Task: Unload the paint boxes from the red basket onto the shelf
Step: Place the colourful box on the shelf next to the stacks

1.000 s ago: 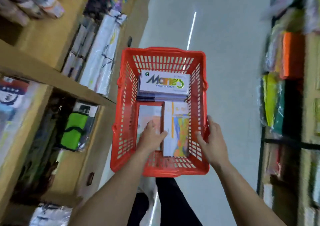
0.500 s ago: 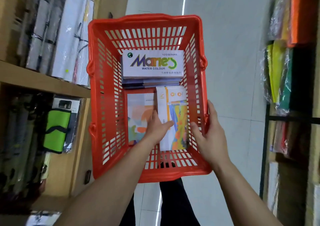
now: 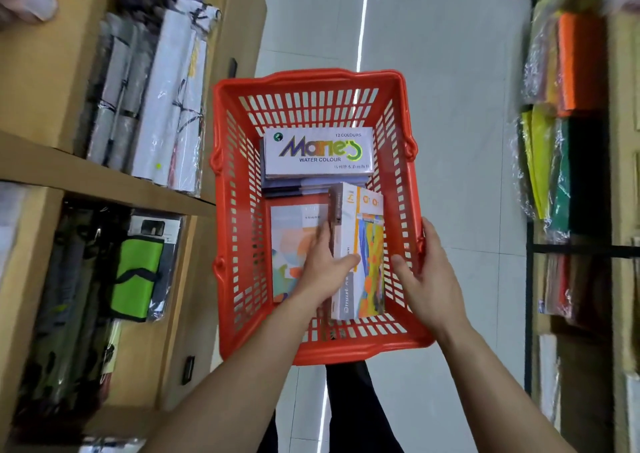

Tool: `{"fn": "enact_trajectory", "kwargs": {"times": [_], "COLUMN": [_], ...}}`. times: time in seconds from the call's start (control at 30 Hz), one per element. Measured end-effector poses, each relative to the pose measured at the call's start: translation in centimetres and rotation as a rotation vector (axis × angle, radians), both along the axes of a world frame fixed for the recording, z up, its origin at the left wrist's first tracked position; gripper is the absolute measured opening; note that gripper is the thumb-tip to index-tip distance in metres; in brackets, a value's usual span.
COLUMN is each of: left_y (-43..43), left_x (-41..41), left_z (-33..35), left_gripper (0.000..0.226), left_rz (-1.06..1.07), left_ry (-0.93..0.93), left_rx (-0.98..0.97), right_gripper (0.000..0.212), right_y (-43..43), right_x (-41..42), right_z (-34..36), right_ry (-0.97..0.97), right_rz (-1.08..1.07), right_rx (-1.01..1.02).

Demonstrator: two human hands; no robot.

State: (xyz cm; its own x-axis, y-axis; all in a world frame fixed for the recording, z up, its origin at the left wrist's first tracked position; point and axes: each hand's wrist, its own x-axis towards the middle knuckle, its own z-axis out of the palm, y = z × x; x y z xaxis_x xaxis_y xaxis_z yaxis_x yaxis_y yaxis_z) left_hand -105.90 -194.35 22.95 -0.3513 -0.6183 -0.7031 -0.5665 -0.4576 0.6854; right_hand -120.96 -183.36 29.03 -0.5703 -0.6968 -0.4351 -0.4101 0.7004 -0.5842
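Note:
A red basket (image 3: 242,182) is held in front of me over the aisle floor. My right hand (image 3: 427,276) grips its right rim. Inside, at the far end, lies a stack of white water colour boxes (image 3: 317,152). Nearer me a flat pastel box (image 3: 294,241) lies on the bottom at the left. Beside it a colourful paint box (image 3: 363,244) is tilted up on its edge, and my left hand (image 3: 323,265) is closed on its left side, thumb on its face.
Wooden shelves (image 3: 104,182) line the left, with wrapped white rolls (image 3: 166,106) above and a green pouch (image 3: 136,276) below. A shelf with coloured paper packs (image 3: 568,68) stands on the right. My dark trouser legs show under the basket.
The colourful box has tipped up from lying flat, with my left hand now gripping its side. The basket and view have shifted a little.

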Motion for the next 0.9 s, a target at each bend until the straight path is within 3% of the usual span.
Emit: {"fn": "enact_trajectory", "kwargs": {"times": [0.1,0.2,0.3,0.37,0.5,0.67,0.73,0.9], "left_y": [-0.6,-1.3,-1.4,-1.1,0.5,3.5,5.0,9.8], "left_x": [2.3,5.3,8.6,10.6,14.2,18.5,21.1,28.7], "left_z": [6.1,13.0,19.9,23.8,29.7,35.9,38.4,43.5], "left_gripper": [0.074,0.061,0.040,0.045,0.049,0.084,0.078,0.062], "left_rz": [0.041,0.152,0.287,0.361,0.492,0.693,0.766,1.003], "left_ry": [0.097,0.211,0.310,0.352,0.363,0.283,0.269,0.152], "left_rx": [-0.017,-0.013,-0.026,-0.035,-0.168,-0.491,-0.564,-0.743], "right_gripper": [0.078,0.085,0.070,0.051,0.057,0.066,0.057,0.070], "right_y": [-0.8,-1.8,-3.6,-4.9,-6.8,-8.7,-9.1,-8.3], "right_x": [0.8,2.9,5.8,7.9,11.3,16.5,19.4,27.7], "right_z": [3.2,8.0,13.1,16.3,21.9,28.3,30.9,35.9], "right_ry": [0.169,0.111,-0.287,-0.646,-0.894,-0.870,-0.824,-0.749], "right_rz": [-0.017,-0.012,0.032,0.055,0.225,0.436,0.575,0.896], "right_rx": [0.036,-0.084,-0.209,-0.290,-0.337,-0.343,-0.387,-0.522]}}
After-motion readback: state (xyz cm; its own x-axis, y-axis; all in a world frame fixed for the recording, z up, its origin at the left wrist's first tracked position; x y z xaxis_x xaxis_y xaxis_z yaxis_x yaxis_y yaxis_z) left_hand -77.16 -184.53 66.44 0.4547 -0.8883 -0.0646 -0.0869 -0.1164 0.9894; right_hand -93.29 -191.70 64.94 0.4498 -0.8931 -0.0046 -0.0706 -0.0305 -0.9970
